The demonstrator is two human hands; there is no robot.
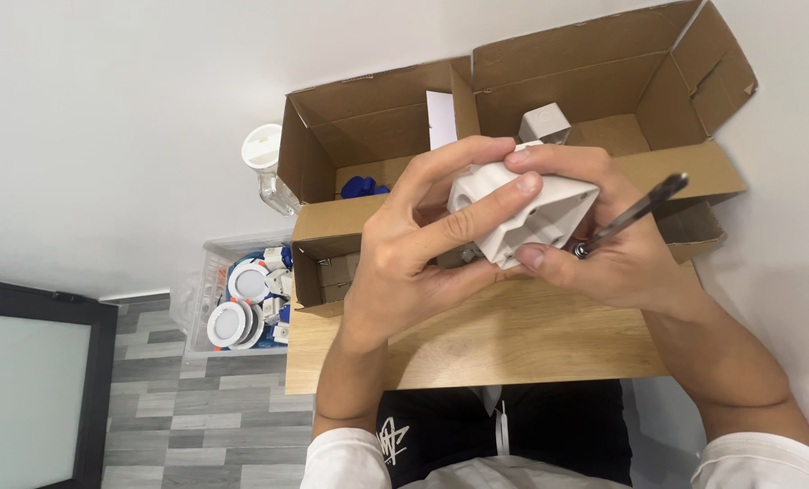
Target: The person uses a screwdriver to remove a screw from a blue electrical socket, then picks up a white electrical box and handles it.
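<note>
Seen from above, both hands held a white plastic fitting (526,213) over a wooden table (513,344). The left hand (413,258) was curled around the fitting's near side, fingers closed on it. The right hand (603,244) gripped its far side while also pinching a dark screwdriver (635,210), whose tip met the fitting's lower edge. The work seemed to be at the fastening stage; it likely called for a steady, aligned tool. Open cardboard boxes (603,81) lay just beyond the hands.
</note>
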